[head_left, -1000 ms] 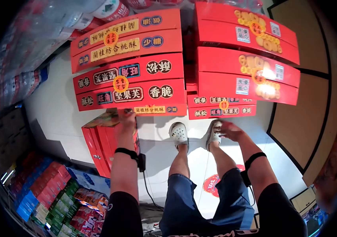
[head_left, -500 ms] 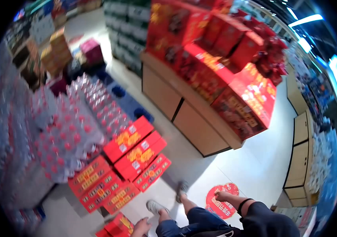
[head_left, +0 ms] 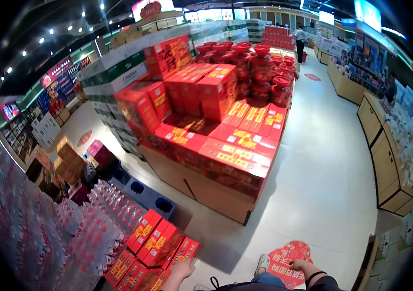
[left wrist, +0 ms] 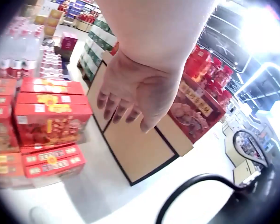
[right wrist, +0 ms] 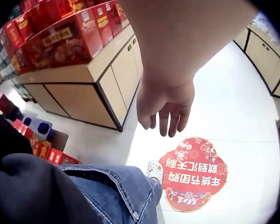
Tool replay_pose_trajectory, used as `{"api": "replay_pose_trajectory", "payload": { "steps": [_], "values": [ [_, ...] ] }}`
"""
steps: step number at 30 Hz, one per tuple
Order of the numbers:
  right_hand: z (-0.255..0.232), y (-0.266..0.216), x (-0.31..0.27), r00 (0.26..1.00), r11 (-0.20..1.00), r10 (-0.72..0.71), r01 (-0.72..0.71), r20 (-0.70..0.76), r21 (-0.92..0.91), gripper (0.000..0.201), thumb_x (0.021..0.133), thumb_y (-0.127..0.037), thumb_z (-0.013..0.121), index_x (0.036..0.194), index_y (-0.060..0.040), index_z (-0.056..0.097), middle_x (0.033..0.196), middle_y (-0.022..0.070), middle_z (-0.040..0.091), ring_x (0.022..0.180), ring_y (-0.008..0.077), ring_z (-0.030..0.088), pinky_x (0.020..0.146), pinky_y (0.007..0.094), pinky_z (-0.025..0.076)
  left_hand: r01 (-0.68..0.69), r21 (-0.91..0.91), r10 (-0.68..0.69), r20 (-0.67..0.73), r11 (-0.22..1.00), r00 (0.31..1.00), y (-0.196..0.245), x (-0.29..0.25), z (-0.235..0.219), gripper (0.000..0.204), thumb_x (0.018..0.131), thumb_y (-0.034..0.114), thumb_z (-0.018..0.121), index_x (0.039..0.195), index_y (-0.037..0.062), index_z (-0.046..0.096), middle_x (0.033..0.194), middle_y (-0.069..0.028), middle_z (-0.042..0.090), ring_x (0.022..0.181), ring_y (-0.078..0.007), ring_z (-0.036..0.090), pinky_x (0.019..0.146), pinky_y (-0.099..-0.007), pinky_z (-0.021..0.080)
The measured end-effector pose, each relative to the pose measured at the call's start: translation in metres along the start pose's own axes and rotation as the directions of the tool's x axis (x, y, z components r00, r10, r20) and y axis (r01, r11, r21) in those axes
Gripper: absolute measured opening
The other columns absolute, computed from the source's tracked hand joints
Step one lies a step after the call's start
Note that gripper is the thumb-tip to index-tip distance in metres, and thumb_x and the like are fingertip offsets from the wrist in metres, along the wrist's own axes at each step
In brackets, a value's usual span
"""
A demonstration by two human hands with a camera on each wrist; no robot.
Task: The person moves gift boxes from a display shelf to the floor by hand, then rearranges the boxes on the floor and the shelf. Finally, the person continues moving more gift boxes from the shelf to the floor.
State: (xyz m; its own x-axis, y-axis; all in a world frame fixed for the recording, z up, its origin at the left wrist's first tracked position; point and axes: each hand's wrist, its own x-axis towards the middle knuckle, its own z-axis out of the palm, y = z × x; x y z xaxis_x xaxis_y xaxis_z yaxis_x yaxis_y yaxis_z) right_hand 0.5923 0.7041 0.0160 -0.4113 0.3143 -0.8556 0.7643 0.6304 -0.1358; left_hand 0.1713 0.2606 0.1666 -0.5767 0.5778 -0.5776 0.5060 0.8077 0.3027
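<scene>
In the head view the left hand (head_left: 183,267) hangs beside a stack of red gift boxes (head_left: 160,242), holding nothing. The left wrist view shows that hand (left wrist: 135,91) with relaxed, slightly spread fingers; red boxes (left wrist: 51,116) stand to its left, and whether it touches any cannot be seen there as contact. The right hand (head_left: 299,265) is low over a red floor sticker (head_left: 291,259). Seen from the right wrist, its fingers (right wrist: 172,119) dangle loosely with nothing in them, above the sticker (right wrist: 193,172).
A wooden display counter (head_left: 206,194) carries red gift boxes (head_left: 238,150) and red jars (head_left: 262,68). Shrink-wrapped bottles (head_left: 95,237) stand at the left, with a blue pallet (head_left: 143,191) behind. Pale floor (head_left: 313,160) runs between this counter and cabinets (head_left: 378,150) on the right.
The view has swung up and right from the stacked boxes to the counter and aisle. Both hands, earlier below the stacks in view, now appear at the bottom of the head view.
</scene>
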Motion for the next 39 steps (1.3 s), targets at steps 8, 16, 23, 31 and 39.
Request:
{"api": "replay_pose_trajectory", "payload": {
  "steps": [8, 16, 23, 31, 39],
  "values": [
    [-0.144, 0.092, -0.048, 0.944, 0.945, 0.051, 0.059, -0.325, 0.322, 0.051, 0.085, -0.033, 0.063, 0.129, -0.0081, 0.064, 0.121, 0.0145, 0.069, 0.111, 0.0317, 0.066, 0.097, 0.0405, 0.052, -0.414, 0.088, 0.422, -0.268, 0.906, 0.866, 0.292, 0.116, -0.11, 0.049, 0.09, 0.035, 0.061, 0.131, 0.0079, 0.058, 0.132, -0.0159, 0.059, 0.121, -0.0336, 0.057, 0.101, -0.0444, 0.049],
    [-0.357, 0.105, -0.038, 0.817, 0.965, -0.147, 0.243, -0.558, 0.101, 0.044, 0.084, -0.028, 0.065, 0.124, -0.0097, 0.066, 0.116, 0.0147, 0.07, 0.108, 0.0344, 0.065, 0.094, 0.0434, 0.053, -0.433, 0.215, 0.461, -0.637, 0.876, 0.618, 0.368, 0.212, -0.257, 0.042, 0.086, 0.028, 0.067, 0.121, 0.0046, 0.061, 0.124, -0.0192, 0.057, 0.118, -0.0381, 0.055, 0.1, -0.0454, 0.048],
    [-0.607, -0.014, -0.069, 0.528, 0.893, -0.391, 0.418, -0.754, -0.17, 0.035, 0.089, -0.023, 0.064, 0.121, -0.0088, 0.064, 0.118, 0.0153, 0.066, 0.108, 0.0337, 0.063, 0.092, 0.0438, 0.052, -0.327, 0.003, 0.187, -0.825, 0.945, 0.534, 0.364, 0.29, -0.33, 0.049, 0.086, 0.028, 0.072, 0.124, 0.0029, 0.054, 0.129, -0.0183, 0.049, 0.121, -0.0387, 0.051, 0.099, -0.0479, 0.046],
    [-0.786, -0.165, -0.049, 0.3, 0.638, -0.762, 0.501, -0.574, -0.585, 0.038, 0.085, -0.023, 0.066, 0.119, -0.0082, 0.062, 0.114, 0.0146, 0.064, 0.106, 0.0344, 0.063, 0.089, 0.0448, 0.053, -0.235, -0.197, 0.084, -0.572, 0.952, 0.816, 0.361, 0.333, -0.276, 0.035, 0.089, 0.031, 0.065, 0.115, 0.0066, 0.066, 0.111, -0.0158, 0.066, 0.104, -0.0356, 0.064, 0.09, -0.0436, 0.052],
    [-0.911, -0.315, 0.074, 0.097, 0.34, -0.926, 0.634, -0.364, -0.695, 0.042, 0.085, -0.024, 0.067, 0.122, -0.0077, 0.061, 0.117, 0.0152, 0.063, 0.107, 0.0358, 0.063, 0.088, 0.0445, 0.053, -0.107, -0.14, -0.008, -0.642, 0.984, 0.767, 0.381, 0.332, -0.243, 0.024, 0.084, 0.026, 0.067, 0.097, 0.0055, 0.071, 0.104, -0.0128, 0.066, 0.097, -0.032, 0.065, 0.086, -0.0423, 0.054]
  ]
}}
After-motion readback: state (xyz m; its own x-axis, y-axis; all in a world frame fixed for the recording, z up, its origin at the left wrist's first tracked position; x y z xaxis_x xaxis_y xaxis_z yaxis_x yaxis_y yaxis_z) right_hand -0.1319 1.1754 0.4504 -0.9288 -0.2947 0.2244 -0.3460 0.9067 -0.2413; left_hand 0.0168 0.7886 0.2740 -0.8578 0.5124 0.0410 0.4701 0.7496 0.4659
